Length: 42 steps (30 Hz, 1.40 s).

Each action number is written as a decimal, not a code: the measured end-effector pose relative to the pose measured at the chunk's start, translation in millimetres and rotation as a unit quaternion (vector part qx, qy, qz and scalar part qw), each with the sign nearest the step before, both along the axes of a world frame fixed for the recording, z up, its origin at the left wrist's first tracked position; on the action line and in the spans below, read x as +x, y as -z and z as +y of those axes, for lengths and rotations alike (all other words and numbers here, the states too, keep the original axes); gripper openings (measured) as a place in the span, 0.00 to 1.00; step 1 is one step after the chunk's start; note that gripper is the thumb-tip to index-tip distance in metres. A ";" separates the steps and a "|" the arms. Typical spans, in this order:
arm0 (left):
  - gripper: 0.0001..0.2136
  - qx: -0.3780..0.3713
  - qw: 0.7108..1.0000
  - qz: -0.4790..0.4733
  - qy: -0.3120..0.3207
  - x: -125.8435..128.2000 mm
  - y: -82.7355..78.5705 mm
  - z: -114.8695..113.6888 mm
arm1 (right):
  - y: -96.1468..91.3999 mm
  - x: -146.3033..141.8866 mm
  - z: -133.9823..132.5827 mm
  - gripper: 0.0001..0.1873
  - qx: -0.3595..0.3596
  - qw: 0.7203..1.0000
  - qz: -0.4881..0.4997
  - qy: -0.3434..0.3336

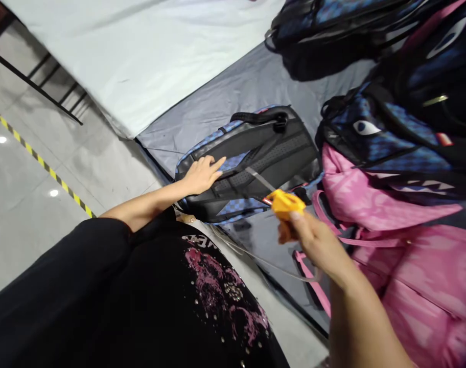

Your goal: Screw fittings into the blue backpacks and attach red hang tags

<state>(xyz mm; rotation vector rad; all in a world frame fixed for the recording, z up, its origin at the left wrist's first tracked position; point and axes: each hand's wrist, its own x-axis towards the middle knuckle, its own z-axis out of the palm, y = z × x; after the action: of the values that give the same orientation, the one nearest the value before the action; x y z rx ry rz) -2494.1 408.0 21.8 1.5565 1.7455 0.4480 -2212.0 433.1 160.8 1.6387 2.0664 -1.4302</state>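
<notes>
A: What worries you most here?

B: The slim grey tip on that yellow tool. It points over the backpack toward the left hand, so a slip of the right wrist could bring it against the fingers, or snag it in the padded back panel.

A: Is the tip touching the pack?

B: The tool is blurred, so I can't say whether it touches or just hovers, nor exactly what the tool is.

A: Anything else?

B: The pale cord by the right wrist passes close to a pink strap; it could hook there and drag. The backpack could also slide on the grey sheet if pushed, since only one hand rests on it, near one end.

A: How are the hands?

B: The left hand lies palm down, gripping nothing that I can see. The right hand is closed round the yellow tool.

A: And the backpack, relative to them?

B: Directly beneath the left hand, straps upward. The right hand is past its edge, beside the pink bags.
</notes>
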 end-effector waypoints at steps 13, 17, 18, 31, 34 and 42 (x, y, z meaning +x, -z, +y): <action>0.33 -0.034 0.993 -0.020 0.111 109.3 -10.6 -65.2 | -26.9 59.7 41.8 0.24 -0.017 0.976 -0.216 0.012; 0.21 -0.094 0.989 -0.114 0.029 98.0 -0.9 -50.2 | -38.9 88.7 0.8 0.26 -0.052 0.987 -0.145 0.038; 0.18 -0.109 0.985 -0.136 0.014 89.3 0.4 -42.0 | -40.0 97.1 -10.4 0.27 -0.033 0.987 -0.145 0.062; 0.27 -0.035 0.997 0.057 0.035 132.1 -8.1 -44.6 | -5.6 105.1 -27.0 0.27 0.106 0.963 -0.236 0.079; 0.29 -0.019 0.971 0.196 0.134 138.7 -14.3 -44.1 | 2.4 98.9 -34.8 0.27 0.070 0.962 -0.263 0.029; 0.19 -0.002 0.961 -0.177 -0.211 21.0 -44.7 -31.0 | 27.0 47.0 -145.9 0.23 -0.034 0.969 -0.242 0.021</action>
<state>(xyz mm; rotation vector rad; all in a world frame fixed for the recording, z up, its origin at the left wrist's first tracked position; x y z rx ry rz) -2473.1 377.0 66.5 1.0132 1.7793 0.8760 -2165.0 287.2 133.7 1.7911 1.6968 -0.9672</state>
